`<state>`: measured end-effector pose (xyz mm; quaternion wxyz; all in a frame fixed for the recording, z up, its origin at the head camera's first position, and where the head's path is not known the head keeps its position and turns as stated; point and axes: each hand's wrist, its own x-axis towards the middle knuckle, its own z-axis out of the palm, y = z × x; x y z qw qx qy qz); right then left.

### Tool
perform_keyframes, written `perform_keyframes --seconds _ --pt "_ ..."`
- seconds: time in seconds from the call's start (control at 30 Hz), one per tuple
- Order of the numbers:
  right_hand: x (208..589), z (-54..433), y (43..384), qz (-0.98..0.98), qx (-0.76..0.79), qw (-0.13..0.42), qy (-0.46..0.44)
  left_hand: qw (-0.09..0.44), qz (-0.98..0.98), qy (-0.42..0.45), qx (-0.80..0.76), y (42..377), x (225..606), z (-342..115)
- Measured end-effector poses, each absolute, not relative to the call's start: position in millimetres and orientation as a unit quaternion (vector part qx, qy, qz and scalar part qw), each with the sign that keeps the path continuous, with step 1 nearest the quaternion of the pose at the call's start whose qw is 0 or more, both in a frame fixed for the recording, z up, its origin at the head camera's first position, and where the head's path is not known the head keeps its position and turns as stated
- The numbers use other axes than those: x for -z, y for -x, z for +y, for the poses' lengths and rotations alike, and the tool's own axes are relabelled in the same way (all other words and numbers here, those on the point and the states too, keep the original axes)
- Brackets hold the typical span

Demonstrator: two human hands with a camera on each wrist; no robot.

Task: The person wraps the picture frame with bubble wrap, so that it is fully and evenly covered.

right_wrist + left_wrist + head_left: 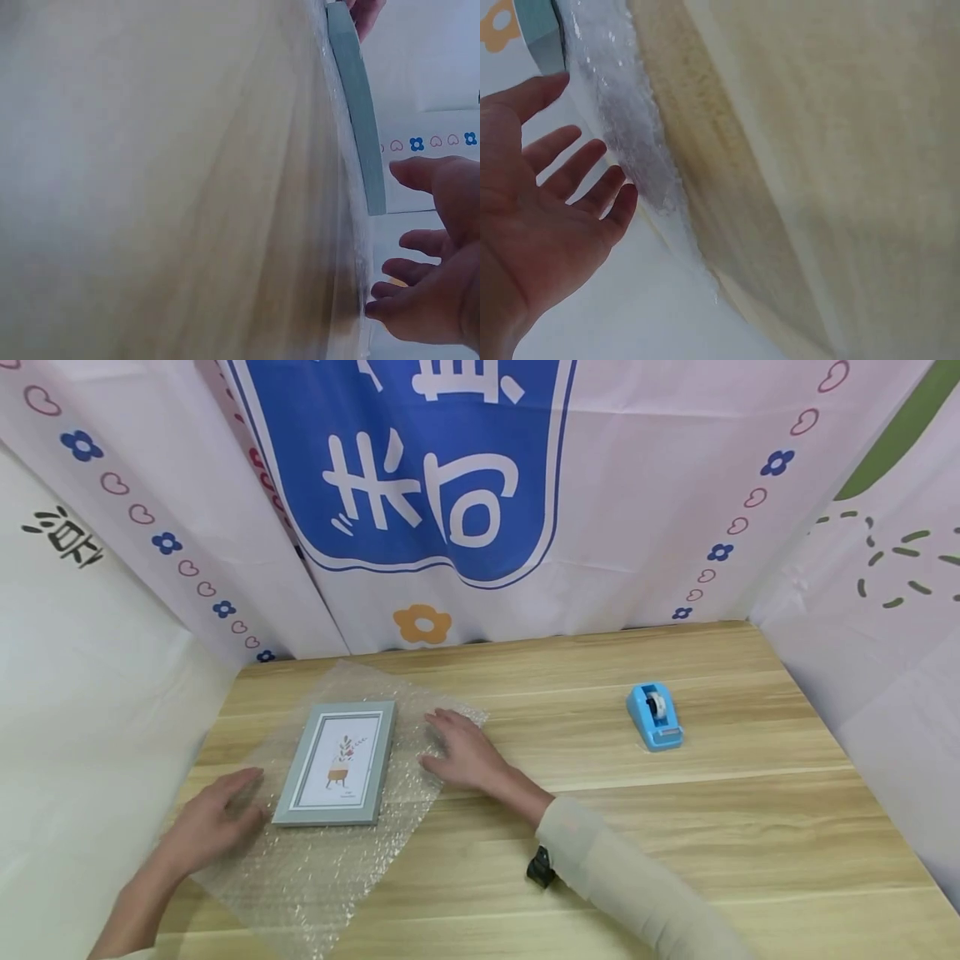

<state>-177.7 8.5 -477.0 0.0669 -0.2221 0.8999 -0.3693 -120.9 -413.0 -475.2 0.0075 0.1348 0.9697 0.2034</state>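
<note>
A grey-green picture frame point(384, 752) lies face up on a sheet of clear bubble wrap point(315, 877) spread on the wooden table; its picture shows a plant in an orange pot. To the left of the frame is my left hand point(206, 827), over the wrap with fingers spread and nothing held. My right hand point(468, 752) is at the wrap's right side, fingers loosely extended towards the frame. In the right wrist view the picture frame's edge point(356, 112) stands apart from my right thumb. Whether either hand touches the wrap is hard to tell.
A blue tape dispenser point(655, 717) stands at the table's right rear. Printed white curtains point(637, 527) rise behind the wooden table point(720, 827) and along both sides. A small black object point(540, 868) shows beside my right sleeve.
</note>
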Motion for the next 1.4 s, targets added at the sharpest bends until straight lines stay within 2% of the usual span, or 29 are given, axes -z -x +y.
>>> perform_keyframes --seconds 0.17,0.43,1.03,1.4 --pt "479 9 180 0.919 0.307 0.091 0.230 -0.013 0.968 -0.171 -0.182 118 481 -410" --pt "477 9 179 0.929 0.266 0.126 0.224 -0.015 0.968 -0.171 -0.183 118 480 -406" --pt "478 26 181 0.929 0.256 0.116 0.242 -0.033 0.965 -0.179 -0.186 119 478 -391" --pt "478 49 177 0.921 0.267 0.132 0.250 -0.032 0.963 -0.193 -0.186 117 477 -370"
